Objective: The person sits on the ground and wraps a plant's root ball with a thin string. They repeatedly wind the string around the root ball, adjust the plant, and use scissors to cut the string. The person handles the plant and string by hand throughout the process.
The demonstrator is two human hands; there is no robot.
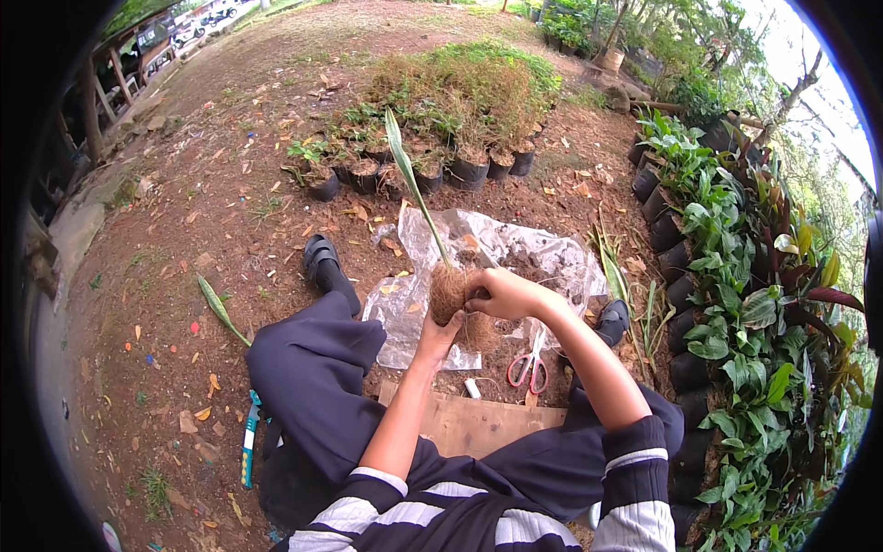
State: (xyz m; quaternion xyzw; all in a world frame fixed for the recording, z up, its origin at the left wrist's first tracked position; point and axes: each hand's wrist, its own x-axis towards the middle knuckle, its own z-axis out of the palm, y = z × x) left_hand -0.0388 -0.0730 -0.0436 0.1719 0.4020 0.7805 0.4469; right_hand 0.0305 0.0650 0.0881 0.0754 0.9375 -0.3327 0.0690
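Note:
My left hand (pixel 439 339) holds a ball wrapped in brown coconut-like fibre (pixel 447 293) from below. One long snake plant leaf (pixel 419 186) rises out of its top, leaning left. The fingers of my right hand (pixel 505 293) are bent together against the ball's right side; whether a thread lies between them is too small to tell. Behind the hands, more loose fibre (pixel 481 336) rests on a clear plastic sheet (pixel 407 352) with dark soil (pixel 528 265). Scissors with red-and-white handles (pixel 530 369) lie near the sheet's front edge. Left of them is a small white thread spool (pixel 472 388).
A wooden board (pixel 476 421) lies between my legs. Cut snake plant leaves (pixel 614 269) are by my right foot, another leaf (pixel 222 310) beyond my left knee. A teal-handled tool (pixel 250 441) lies at left. Black-bagged plants stand ahead (pixel 469 172) and along the right (pixel 679 293).

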